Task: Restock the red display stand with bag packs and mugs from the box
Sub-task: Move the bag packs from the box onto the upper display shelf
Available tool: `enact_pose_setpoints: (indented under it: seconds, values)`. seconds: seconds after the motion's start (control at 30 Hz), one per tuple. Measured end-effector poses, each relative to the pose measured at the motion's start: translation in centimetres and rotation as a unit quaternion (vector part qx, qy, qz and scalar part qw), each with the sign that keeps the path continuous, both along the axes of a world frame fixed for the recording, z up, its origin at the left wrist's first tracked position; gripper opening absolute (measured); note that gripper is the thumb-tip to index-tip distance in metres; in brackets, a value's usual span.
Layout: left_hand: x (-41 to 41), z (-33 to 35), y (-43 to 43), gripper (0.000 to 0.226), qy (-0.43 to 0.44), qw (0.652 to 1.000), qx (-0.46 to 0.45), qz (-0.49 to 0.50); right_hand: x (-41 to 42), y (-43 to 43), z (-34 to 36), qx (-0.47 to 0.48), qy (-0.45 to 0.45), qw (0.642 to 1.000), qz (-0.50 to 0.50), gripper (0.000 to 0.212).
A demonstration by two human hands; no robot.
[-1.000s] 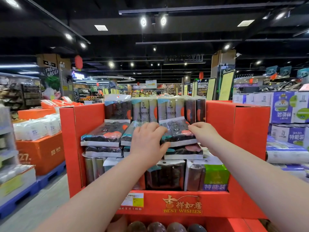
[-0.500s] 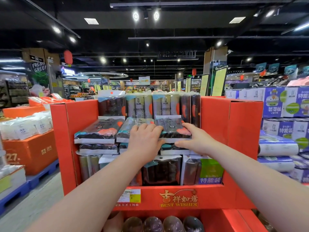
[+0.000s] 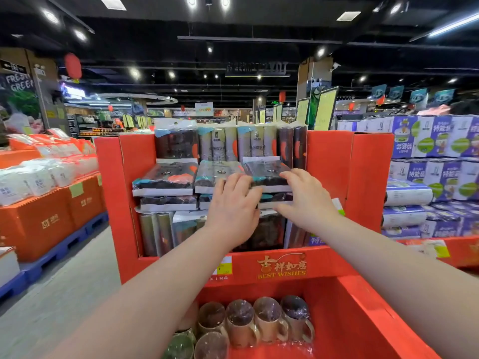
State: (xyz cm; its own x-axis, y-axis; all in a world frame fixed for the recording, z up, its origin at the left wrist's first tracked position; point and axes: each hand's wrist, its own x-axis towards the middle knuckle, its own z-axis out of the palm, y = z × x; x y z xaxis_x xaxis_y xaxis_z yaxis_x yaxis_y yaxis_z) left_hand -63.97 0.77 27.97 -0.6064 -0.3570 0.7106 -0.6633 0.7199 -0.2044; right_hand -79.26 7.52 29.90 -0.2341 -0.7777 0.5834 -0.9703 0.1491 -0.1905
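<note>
My left hand (image 3: 233, 203) and right hand (image 3: 309, 200) have slid back from the top of the dark bag pack (image 3: 268, 171) to its front edge, fingers loosely spread and gripping nothing. The pack lies flat on the stack by the right wall of the red display stand (image 3: 329, 161), so I judge it placed. Wrapped mugs (image 3: 255, 320) sit in the lower tray. The box is out of view.

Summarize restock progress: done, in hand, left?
Done: red display stand holds stacked bag packs above, several mugs on its lower tier. In hand: left hand and right hand press the top right pack. Left: lower tier has bare room; box not in view.
</note>
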Motion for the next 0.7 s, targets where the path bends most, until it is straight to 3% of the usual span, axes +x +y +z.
enact_pose_setpoints:
  seconds: [0.17,0.33,0.5,0.7]
  values:
    - [2.2,-3.0,1.8,0.034,0.014,0.997,0.028,-0.076,3.3,2.6,-2.7,-0.002,0.065,0.998,-0.011,0.056]
    - [4.7,-6.1,4.2,0.033,-0.12,0.979,0.164,-0.023,6.6,5.0,-6.1,0.115,0.059,0.991,-0.03,0.04]
    - [7.1,-9.8,5.6,0.029,-0.189,0.96,0.204,-0.021,9.7,7.3,-10.4,0.222,0.029,0.972,-0.073,0.042]
    - [9.3,-14.1,7.5,0.031,-0.253,0.934,0.249,-0.039,13.5,10.3,-14.7,0.283,0.001,0.953,-0.107,0.036]
